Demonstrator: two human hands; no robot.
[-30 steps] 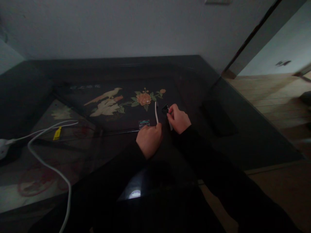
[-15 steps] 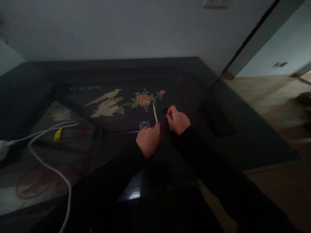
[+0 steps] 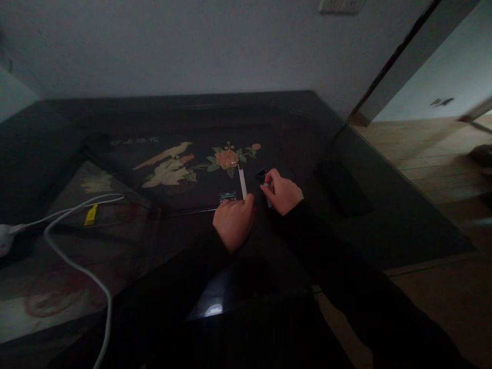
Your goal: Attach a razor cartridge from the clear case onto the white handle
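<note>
My left hand (image 3: 233, 221) is closed on a slim white stick (image 3: 242, 182) with a dark tip, which points away from me. Just beyond its knuckles lies a small clear case (image 3: 227, 196) with a teal strip, partly covered by the hand. To the right, my right hand (image 3: 283, 192) pinches a small pale piece (image 3: 266, 184) that its fingers mostly hide. A black angular piece (image 3: 261, 173) is at those fingertips; I cannot tell whether it is held or lies on the table. Both hands are low over the dark glossy table (image 3: 292, 123).
A dark flat object (image 3: 343, 188) lies on the table at the right. On the left are a white cable (image 3: 79, 264), a yellow tag (image 3: 90, 214) and a white plug block (image 3: 5, 238). A wall with a socket (image 3: 341, 5) stands behind the table.
The white stick has turned in my left hand, so its flat side and dark tip now show. My right fingers have shifted slightly, and a bit of the pale piece shows between them.
</note>
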